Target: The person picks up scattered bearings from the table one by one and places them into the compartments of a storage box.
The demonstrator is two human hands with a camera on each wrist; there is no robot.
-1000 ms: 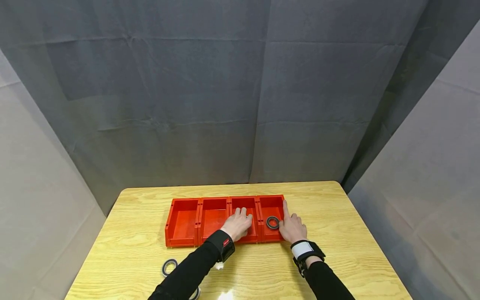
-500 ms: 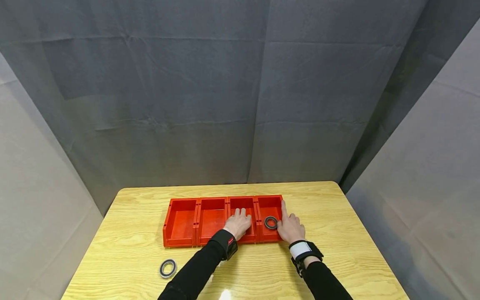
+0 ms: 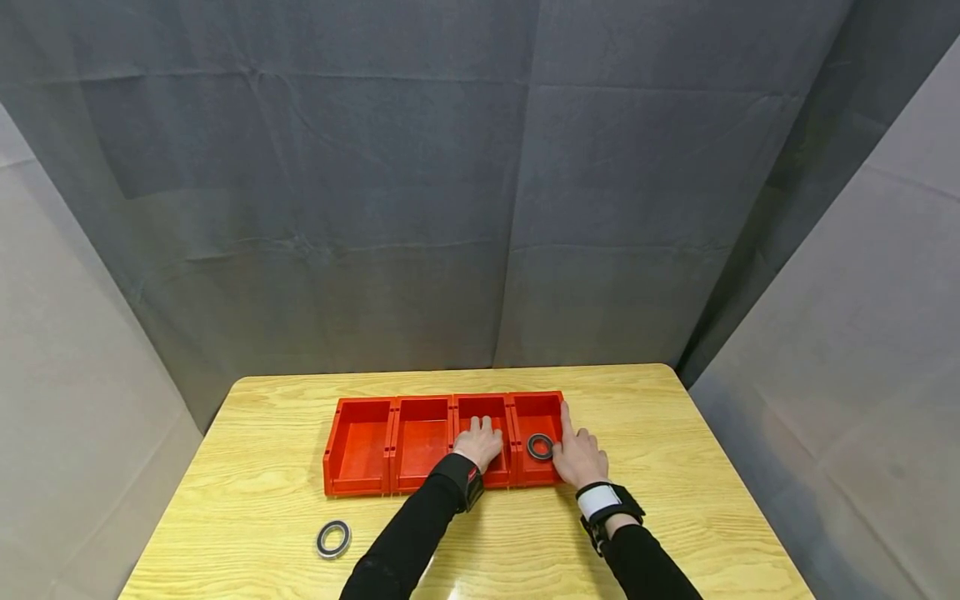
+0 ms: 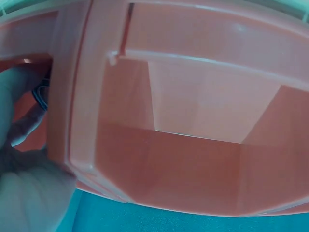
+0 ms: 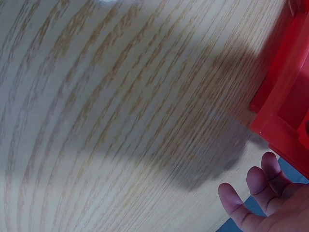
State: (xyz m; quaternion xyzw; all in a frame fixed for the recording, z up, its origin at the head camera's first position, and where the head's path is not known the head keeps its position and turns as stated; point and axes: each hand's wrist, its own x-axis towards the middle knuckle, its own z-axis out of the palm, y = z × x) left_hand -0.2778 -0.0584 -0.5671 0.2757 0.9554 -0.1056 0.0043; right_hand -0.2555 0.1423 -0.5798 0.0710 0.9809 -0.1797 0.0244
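Observation:
A row of red bins stands on the table, split into several compartments. My left hand reaches into the third compartment from the left. In the left wrist view, its fingers pinch a dark ring-shaped bearing, mostly hidden by the hand and bin wall. A black-sealed ball bearing lies in the rightmost compartment. Beside it, my right hand rests against that bin's right wall, index finger straight along the rim. Its other fingers hang loosely outside the red bin in the right wrist view.
Another bearing lies flat on the wooden table, in front of the bins and left of my left forearm. Grey cloth hangs behind the table, with pale cloth on both sides.
My left forearm has swung to the right, uncovering the whole near bearing. Another ring, partly visible by the forearm a second ago, is out of sight. Both hands stay at the bins.

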